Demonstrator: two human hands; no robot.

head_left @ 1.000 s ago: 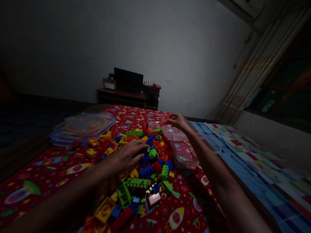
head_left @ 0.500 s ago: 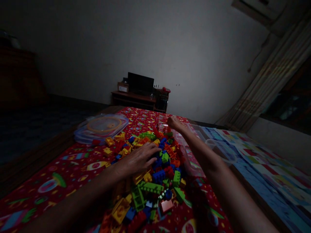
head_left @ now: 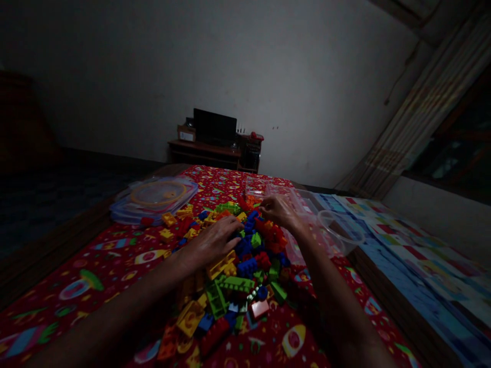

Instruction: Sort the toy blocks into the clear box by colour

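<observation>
A heap of toy building bricks in yellow, green, blue, red and orange lies on a red patterned cloth (head_left: pixel 149 286). My left hand (head_left: pixel 215 240) rests on the heap's left side, fingers stretched out and slightly bent, touching bricks near a yellow brick (head_left: pixel 222 265). At the far right edge of the heap is my right hand (head_left: pixel 283 210). Its fingers are bent down and drawn together by red bricks; what sits between them, if anything, is hidden. Just beyond it stands a clear plastic box (head_left: pixel 255 185) with orange bricks (head_left: pixel 253 200) showing in it.
Stacked clear lids (head_left: pixel 153 200) with blue rims lie at the left edge of the cloth. To the right are more clear plastic containers, one with a round rim (head_left: pixel 341 227). A blue patterned mat (head_left: pixel 387 255) spreads beyond them. A desk with a monitor (head_left: pixel 215 127) stands at the wall.
My right hand has come back from over the clear box, nearer to me and down to the bricks. My left hand stays on the heap. The view has shifted slightly.
</observation>
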